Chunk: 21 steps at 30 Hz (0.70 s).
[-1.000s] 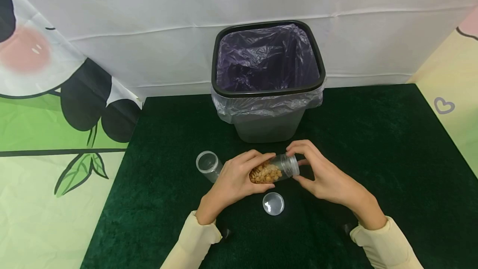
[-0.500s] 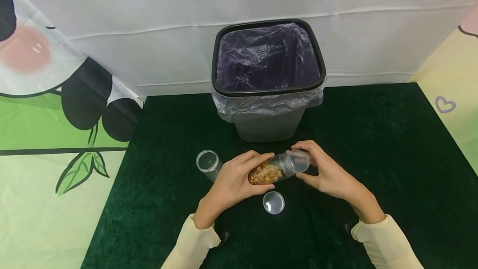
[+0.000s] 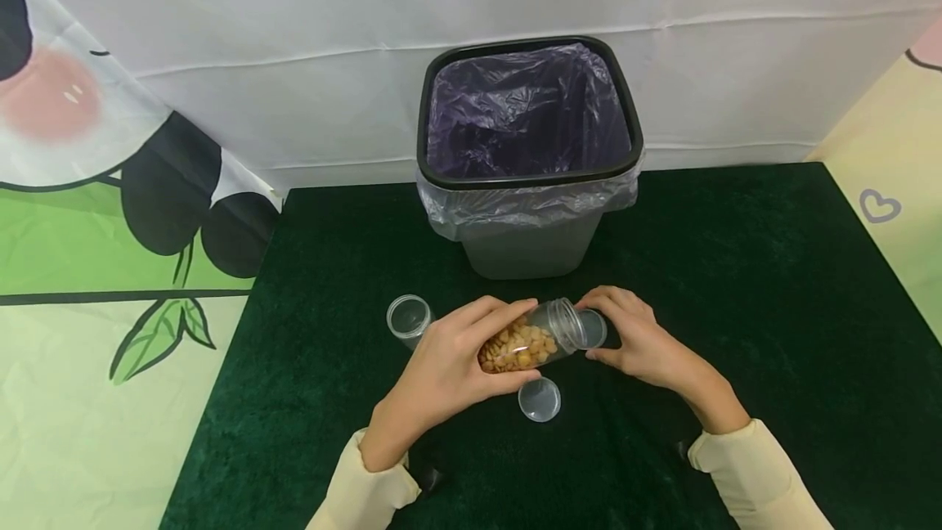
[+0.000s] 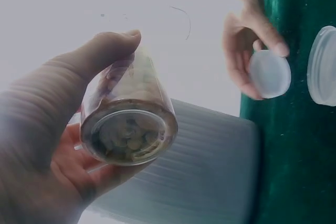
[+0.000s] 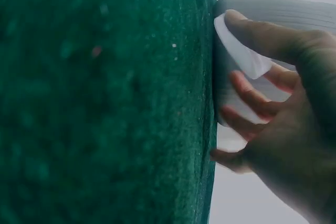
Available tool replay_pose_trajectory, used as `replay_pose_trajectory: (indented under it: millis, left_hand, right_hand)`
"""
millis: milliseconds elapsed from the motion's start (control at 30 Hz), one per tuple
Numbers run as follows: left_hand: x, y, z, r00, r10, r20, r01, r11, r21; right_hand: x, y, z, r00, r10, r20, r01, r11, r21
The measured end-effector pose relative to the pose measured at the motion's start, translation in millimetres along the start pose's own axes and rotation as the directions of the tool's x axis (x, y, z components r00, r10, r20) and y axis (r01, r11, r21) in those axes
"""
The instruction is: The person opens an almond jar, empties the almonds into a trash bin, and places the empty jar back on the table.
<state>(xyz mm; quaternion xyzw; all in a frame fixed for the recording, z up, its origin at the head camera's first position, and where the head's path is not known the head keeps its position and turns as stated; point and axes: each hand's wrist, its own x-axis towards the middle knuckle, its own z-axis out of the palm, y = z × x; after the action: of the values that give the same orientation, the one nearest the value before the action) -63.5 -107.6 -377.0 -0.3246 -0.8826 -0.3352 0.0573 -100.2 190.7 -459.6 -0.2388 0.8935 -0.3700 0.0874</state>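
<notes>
My left hand [image 3: 456, 354] grips a clear plastic jar [image 3: 524, 342] lying on its side in the air, mouth toward the right, with yellowish-brown nut-like pieces inside. In the left wrist view the jar's round base [image 4: 128, 136] faces the camera, the thumb along its side. Between thumb and fingers my right hand [image 3: 643, 342] pinches a clear round lid [image 3: 591, 329], just off the jar's mouth. The right wrist view has this lid [image 5: 242, 51] edge-on and tilted. A second clear lid [image 3: 540, 401] lies on the green cloth below the jar.
Behind my left hand stands another clear jar [image 3: 409, 319], uncovered and partly hidden. A grey bin [image 3: 530, 248] with a black rim and purple-tinted liner stands at the back against a white sheet. Dark green cloth [image 3: 736, 268] covers the table.
The lid has come away from the jar's mouth in my right hand, turning its face to view. My left hand has drawn the jar slightly toward me and tipped its mouth upward.
</notes>
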Motion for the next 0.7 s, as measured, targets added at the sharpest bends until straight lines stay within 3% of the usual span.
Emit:
replay_pose_trajectory:
  millis: [267,700]
  left_hand:
    - [3.4,7.9,-24.2,1.000,0.023,-0.011,-0.022,0.997,0.076]
    - [15.5,19.3,-69.7,0.995,0.093,-0.042,-0.086,0.985,0.147]
  right_hand:
    - [0.1,1,1,0.998,0.060,0.026,-0.057,0.993,-0.101]
    - [1.0,-2,-7,0.993,0.071,0.092,-0.060,0.991,-0.119]
